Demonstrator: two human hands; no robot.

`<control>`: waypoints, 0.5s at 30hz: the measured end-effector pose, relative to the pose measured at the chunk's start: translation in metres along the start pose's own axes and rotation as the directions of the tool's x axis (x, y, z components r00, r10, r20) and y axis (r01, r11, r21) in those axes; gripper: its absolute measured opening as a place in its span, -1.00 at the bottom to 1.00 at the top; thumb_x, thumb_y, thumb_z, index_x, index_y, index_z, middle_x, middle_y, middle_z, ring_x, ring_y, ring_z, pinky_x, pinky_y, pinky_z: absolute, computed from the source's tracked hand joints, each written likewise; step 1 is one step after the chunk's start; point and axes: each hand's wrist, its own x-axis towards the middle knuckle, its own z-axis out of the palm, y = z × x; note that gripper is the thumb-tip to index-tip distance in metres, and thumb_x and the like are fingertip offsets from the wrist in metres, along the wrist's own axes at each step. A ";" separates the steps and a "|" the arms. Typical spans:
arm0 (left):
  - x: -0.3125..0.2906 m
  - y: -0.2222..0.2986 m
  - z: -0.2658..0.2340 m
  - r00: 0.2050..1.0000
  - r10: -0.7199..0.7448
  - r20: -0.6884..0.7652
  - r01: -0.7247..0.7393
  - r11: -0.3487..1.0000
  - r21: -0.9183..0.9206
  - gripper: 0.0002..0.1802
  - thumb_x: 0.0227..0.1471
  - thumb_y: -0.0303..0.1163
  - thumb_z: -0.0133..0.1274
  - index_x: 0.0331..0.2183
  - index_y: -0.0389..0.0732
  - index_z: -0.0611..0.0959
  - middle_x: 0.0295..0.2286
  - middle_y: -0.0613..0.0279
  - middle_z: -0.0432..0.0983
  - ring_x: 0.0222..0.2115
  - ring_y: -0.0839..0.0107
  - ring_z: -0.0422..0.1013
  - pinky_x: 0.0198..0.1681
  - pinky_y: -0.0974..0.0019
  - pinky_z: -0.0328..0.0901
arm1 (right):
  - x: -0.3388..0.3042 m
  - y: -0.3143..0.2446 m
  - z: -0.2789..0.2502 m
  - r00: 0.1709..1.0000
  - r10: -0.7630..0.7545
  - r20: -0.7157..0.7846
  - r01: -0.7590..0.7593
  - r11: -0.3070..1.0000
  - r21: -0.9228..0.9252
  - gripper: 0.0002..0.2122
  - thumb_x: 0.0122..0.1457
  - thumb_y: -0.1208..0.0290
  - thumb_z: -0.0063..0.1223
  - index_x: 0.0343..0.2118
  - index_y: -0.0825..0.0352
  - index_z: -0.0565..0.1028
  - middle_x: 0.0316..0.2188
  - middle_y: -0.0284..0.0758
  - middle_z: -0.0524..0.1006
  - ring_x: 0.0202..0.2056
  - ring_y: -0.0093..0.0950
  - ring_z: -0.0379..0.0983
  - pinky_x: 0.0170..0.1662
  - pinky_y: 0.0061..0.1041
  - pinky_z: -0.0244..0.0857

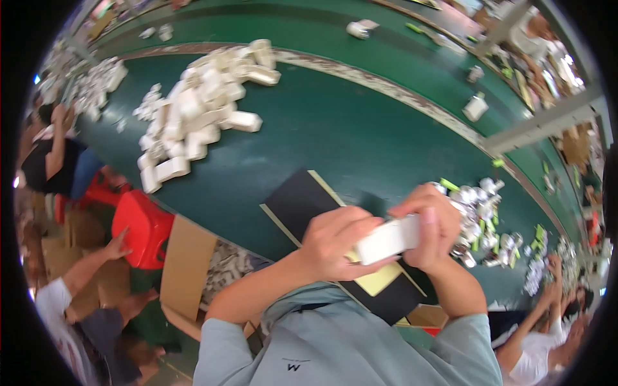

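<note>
Above the near edge of the green work surface, I hold a white rectangular block-shaped piece [389, 240] in both hands. My left hand [336, 243] has its fingers closed round the left end. The fingers of my right hand [432, 222] are bent over the right end, with the thumb pressed against it. Beneath my hands lies a black board [299, 204] with pale yellow strips along its edges. A yellow sheet or pad [382, 280] shows on it below the white piece; my hands hide the board's middle.
A heap of cream-white hollow pieces [193, 106] spreads over the left of the green table [335, 122]. Silver-white parts with green bits [479, 212] are piled at the right. An open cardboard box [187, 264] and red stool [143, 228] stand left. Other people sit at both sides.
</note>
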 end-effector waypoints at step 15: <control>-0.015 -0.021 -0.009 0.756 -0.653 0.049 0.615 0.682 -0.397 -0.39 0.06 -0.35 0.39 0.10 -0.31 0.53 -0.25 0.18 0.61 -0.47 0.64 0.44 -0.43 0.52 0.33 | 0.054 0.019 -0.025 0.775 0.282 0.566 -0.340 0.940 -0.002 -0.60 0.19 0.30 0.33 0.03 0.41 0.59 -0.26 -0.21 0.61 -0.33 -0.43 0.55 -0.25 -0.49 0.43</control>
